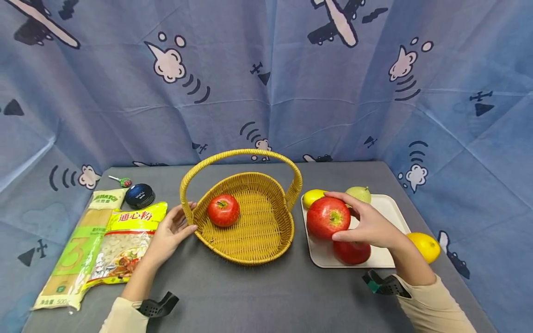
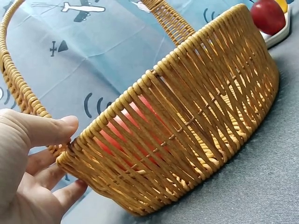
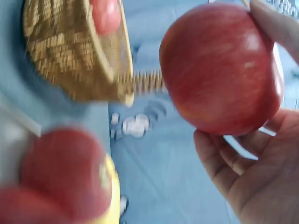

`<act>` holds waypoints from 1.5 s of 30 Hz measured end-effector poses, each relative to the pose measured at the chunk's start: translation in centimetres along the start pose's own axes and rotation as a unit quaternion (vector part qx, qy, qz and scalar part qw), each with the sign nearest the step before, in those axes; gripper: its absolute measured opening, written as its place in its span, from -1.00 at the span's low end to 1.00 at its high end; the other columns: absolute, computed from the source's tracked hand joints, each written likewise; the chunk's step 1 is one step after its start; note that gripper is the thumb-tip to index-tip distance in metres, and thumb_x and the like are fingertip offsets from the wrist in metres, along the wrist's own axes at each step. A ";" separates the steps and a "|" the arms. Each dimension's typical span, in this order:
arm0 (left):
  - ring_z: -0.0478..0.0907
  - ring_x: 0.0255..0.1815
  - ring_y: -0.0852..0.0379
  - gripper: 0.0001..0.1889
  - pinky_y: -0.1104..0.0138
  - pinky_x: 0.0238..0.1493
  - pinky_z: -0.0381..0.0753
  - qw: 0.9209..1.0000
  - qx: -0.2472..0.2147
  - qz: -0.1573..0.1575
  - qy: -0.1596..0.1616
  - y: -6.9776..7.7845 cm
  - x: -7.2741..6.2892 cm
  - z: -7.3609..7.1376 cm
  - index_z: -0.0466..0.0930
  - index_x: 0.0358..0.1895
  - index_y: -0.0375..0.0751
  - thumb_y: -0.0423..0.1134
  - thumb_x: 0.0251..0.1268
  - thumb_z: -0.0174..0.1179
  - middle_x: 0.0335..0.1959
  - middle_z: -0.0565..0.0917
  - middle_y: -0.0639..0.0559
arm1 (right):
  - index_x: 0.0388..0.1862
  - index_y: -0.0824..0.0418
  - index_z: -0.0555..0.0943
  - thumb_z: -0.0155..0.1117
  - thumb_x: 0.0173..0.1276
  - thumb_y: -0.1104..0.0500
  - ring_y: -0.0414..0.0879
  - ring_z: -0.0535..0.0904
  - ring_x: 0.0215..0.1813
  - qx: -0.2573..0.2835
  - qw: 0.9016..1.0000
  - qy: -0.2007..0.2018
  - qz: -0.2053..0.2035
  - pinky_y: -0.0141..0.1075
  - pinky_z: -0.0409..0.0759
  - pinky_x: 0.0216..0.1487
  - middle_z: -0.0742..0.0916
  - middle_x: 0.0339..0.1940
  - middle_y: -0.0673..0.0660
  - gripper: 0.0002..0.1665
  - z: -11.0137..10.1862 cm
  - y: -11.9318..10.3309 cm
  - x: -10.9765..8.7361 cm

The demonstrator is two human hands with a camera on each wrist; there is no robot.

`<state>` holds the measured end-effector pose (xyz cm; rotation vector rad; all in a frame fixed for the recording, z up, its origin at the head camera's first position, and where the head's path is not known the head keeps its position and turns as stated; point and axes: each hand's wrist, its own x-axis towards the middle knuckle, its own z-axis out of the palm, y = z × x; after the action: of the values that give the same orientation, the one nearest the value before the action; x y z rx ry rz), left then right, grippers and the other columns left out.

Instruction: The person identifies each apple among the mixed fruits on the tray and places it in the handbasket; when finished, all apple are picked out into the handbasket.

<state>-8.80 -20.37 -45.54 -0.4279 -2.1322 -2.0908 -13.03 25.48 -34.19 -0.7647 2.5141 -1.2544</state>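
My left hand [image 1: 168,231] grips the left end of a woven basket [image 1: 250,259], where the tall handle joins the rim; in the left wrist view the thumb [image 2: 60,130] lies over that edge with fingers below. One red apple [image 1: 223,210] sits in the basket's left part. With fingers and thumb spread around it, my right hand [image 1: 370,224] holds another red apple [image 3: 222,70] above the white tray [image 1: 383,203]. Beneath it on the tray lies a red apple [image 1: 351,253], with a lemon [image 1: 313,198] and a green pear [image 1: 359,194] behind. The right wrist view is blurred.
A lemon [image 1: 424,246] lies off the tray's right edge. On the left are a spaghetti pack [image 1: 75,259], a macaroni bag [image 1: 129,240], a dark tuna tin [image 1: 139,196] and a lollipop [image 1: 124,181]. A patterned curtain [image 1: 266,92] hangs behind the grey table [image 1: 258,296].
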 end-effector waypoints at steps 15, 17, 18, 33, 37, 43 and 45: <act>0.37 0.26 0.38 -0.40 0.59 0.20 0.42 1.000 0.005 -0.006 0.001 0.1 0.0 0.1 0.11 0.29 -0.64 -0.59 0.21 0.13 0.24 0.45 -0.01 | 0.38 -0.07 0.29 0.54 -0.02 -0.03 -0.05 0.51 0.09 0.029 0.999 -0.031 0.007 -0.19 0.61 0.04 0.57 0.14 0.04 -0.03 6.2 -5.7 5.7; 0.37 0.26 0.39 -0.40 0.59 0.20 0.42 1.000 0.006 -0.006 0.002 0.1 0.0 0.1 0.11 0.29 -0.64 -0.59 0.21 0.13 0.24 0.45 -0.02 | 0.39 -0.06 0.29 0.54 -0.01 -0.04 -0.03 0.51 0.09 0.030 0.999 -0.024 0.019 -0.17 0.61 0.05 0.58 0.14 0.05 -0.02 6.8 -6.1 7.0; 0.37 0.26 0.39 -0.40 0.59 0.20 0.42 1.000 0.006 -0.006 0.002 0.1 0.0 0.1 0.11 0.29 -0.64 -0.59 0.20 0.13 0.24 0.45 -0.01 | 0.39 -0.04 0.28 0.54 -0.01 -0.04 -0.02 0.52 0.09 0.030 0.999 -0.019 0.025 -0.16 0.61 0.05 0.57 0.14 0.07 -0.02 7.1 -6.3 7.6; 0.37 0.26 0.38 -0.41 0.59 0.20 0.43 1.000 0.010 -0.009 0.001 0.0 0.0 0.0 0.13 0.29 -0.62 -0.57 0.21 0.14 0.24 0.44 -0.07 | 0.40 0.11 0.24 0.52 0.01 -0.05 0.06 0.53 0.11 -0.021 0.995 0.005 0.102 -0.08 0.57 0.13 0.55 0.16 0.17 0.01 10.2 -4.8 15.5; 0.38 0.25 0.38 -0.41 0.59 0.20 0.43 1.000 0.011 -0.010 0.001 0.0 0.0 0.0 0.15 0.29 -0.60 -0.57 0.21 0.14 0.24 0.43 -0.07 | 0.33 0.14 0.29 0.53 -0.01 -0.05 0.07 0.52 0.10 -0.049 0.992 0.011 0.118 -0.10 0.57 0.11 0.57 0.12 0.19 -0.04 10.6 -4.1 16.6; 0.38 0.25 0.38 -0.41 0.59 0.20 0.42 1.000 0.013 -0.013 0.003 0.0 0.0 0.0 0.14 0.29 -0.61 -0.57 0.21 0.15 0.23 0.44 -0.06 | 0.30 0.17 0.34 0.54 -0.03 -0.06 0.08 0.52 0.11 -0.079 0.988 0.012 0.128 -0.10 0.56 0.13 0.58 0.12 0.20 -0.05 11.1 -3.1 17.6; 0.38 0.25 0.39 -0.41 0.59 0.20 0.42 1.000 0.014 -0.013 0.003 0.0 0.0 0.1 0.14 0.29 -0.61 -0.57 0.21 0.15 0.23 0.44 -0.06 | 0.32 0.18 0.33 0.54 -0.03 -0.06 0.08 0.51 0.14 -0.085 0.988 0.008 0.131 -0.09 0.54 0.15 0.57 0.15 0.20 -0.04 11.2 -2.8 17.8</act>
<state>-8.81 -20.30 -45.50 -0.3919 -2.1714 -2.0715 -22.22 6.82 -38.33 -0.4384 2.6536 -0.9749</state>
